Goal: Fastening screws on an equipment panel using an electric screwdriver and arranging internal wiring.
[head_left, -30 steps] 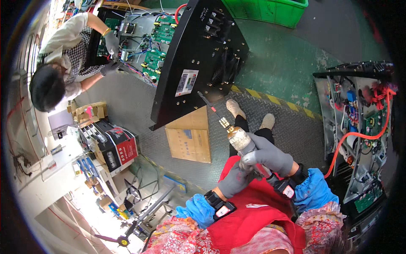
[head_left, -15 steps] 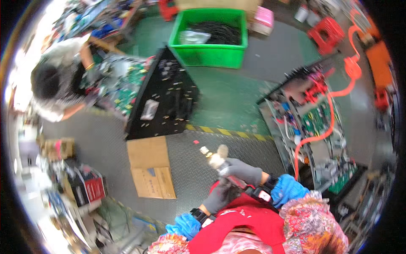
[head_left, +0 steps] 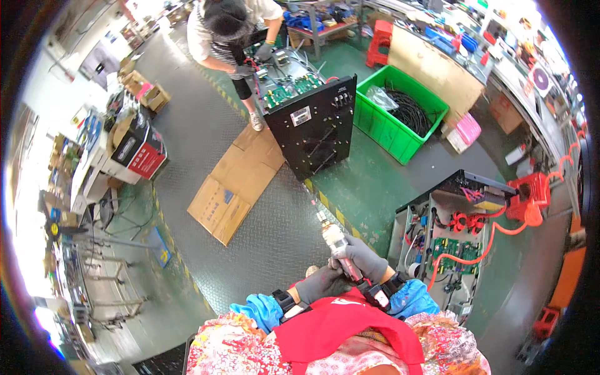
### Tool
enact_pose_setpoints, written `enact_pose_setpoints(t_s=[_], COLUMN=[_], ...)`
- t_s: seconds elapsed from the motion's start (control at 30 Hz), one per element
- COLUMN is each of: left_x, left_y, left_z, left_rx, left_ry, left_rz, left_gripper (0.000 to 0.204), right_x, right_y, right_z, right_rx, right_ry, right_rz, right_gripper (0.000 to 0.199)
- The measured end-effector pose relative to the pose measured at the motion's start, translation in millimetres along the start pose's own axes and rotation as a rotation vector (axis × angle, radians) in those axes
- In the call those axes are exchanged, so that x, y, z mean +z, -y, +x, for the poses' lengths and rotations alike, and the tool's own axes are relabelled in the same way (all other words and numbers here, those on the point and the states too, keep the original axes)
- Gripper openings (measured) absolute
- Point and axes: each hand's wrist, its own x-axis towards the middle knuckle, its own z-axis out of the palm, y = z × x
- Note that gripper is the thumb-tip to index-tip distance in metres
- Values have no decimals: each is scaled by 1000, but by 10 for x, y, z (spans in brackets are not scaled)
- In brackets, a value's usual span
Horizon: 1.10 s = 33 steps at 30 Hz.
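Observation:
I hold an electric screwdriver (head_left: 333, 237) with a silver body and brass tip, pointing up and away from me. My right hand (head_left: 364, 257), in a grey glove, is wrapped around its grip. My left hand (head_left: 320, 285), also grey-gloved, rests against the lower end of the tool beside the right hand. An open grey electrical cabinet (head_left: 447, 249) with circuit boards and red-orange cables lies on the floor just to my right.
A black cabinet (head_left: 314, 128) stands ahead, with another person (head_left: 226, 32) bent over its boards. Flattened cardboard (head_left: 236, 181) lies on the metal floor. A green crate (head_left: 400, 114) of black cables sits behind it. Shelves and boxes line the left side.
The view has swung round, so the black cabinet and the other person moved from upper left to top centre. Both hands keep the same hold on the screwdriver.

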Motion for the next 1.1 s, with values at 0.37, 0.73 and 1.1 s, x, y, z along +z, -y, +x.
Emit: enact_pose_setpoints(t_s=[0.37,0.73,1.1], left_x=[862,1026,1044], left_y=[674,939,901], left_z=[1135,1395,1337], left_rx=[13,97,131], left_ry=[-18,-100,-54], left_rz=[-323,-261,-308], left_gripper=[34,34,33], right_x=[-898,-1130,-1092], right_y=[497,643,654], right_z=[-1025,-1173,-1143], right_rx=[25,45,76], right_ry=[-35,39,80], right_rz=[-74,-143,-31], right_gripper=[42,40,38])
